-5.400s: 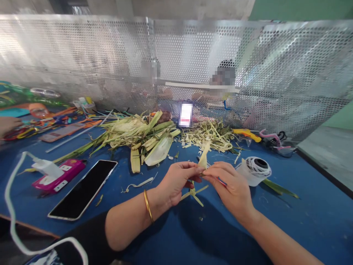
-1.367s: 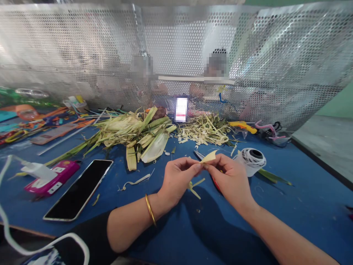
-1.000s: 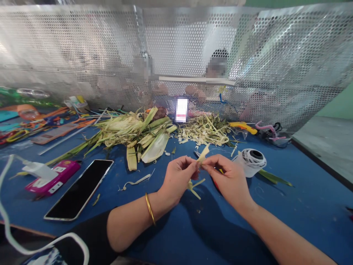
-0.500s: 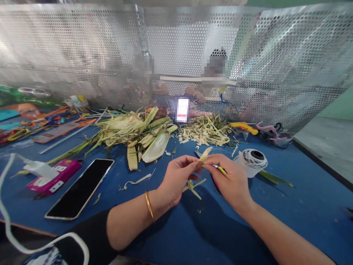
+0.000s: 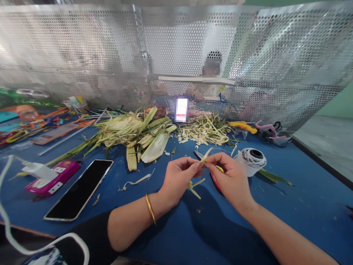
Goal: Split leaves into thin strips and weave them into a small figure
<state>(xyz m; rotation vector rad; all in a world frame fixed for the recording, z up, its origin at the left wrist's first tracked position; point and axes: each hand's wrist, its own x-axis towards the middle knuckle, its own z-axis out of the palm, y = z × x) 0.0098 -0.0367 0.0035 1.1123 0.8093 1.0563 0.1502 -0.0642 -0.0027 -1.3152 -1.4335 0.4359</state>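
My left hand [image 5: 182, 176] and my right hand [image 5: 230, 180] meet above the blue table. Both pinch a narrow, pale yellow-green strip of plant leaf [image 5: 206, 154], whose free tip points up and away. Below the left fingers lies a small knotted piece of the same plant material [image 5: 196, 189], with thin ends sticking out; part of it is behind the hand. Under the right hand is a pair of scissors [image 5: 216, 182] with red and yellow handles, mostly covered by the hand. Its blade tips show just beyond the strip.
Beyond my hands lie a heap of leaves and stalks [image 5: 127, 129] and a pile of shreds [image 5: 205, 129]. A spool of white cord [image 5: 252, 162] stands right. A phone [image 5: 79, 189] and a magenta power strip [image 5: 55, 176] lie left. A perforated metal screen [image 5: 176, 44] closes the back.
The strip between my fingers has turned and looks narrower now. The right hand's fingers have shifted slightly, and more of the scissors' red handle shows beneath them.
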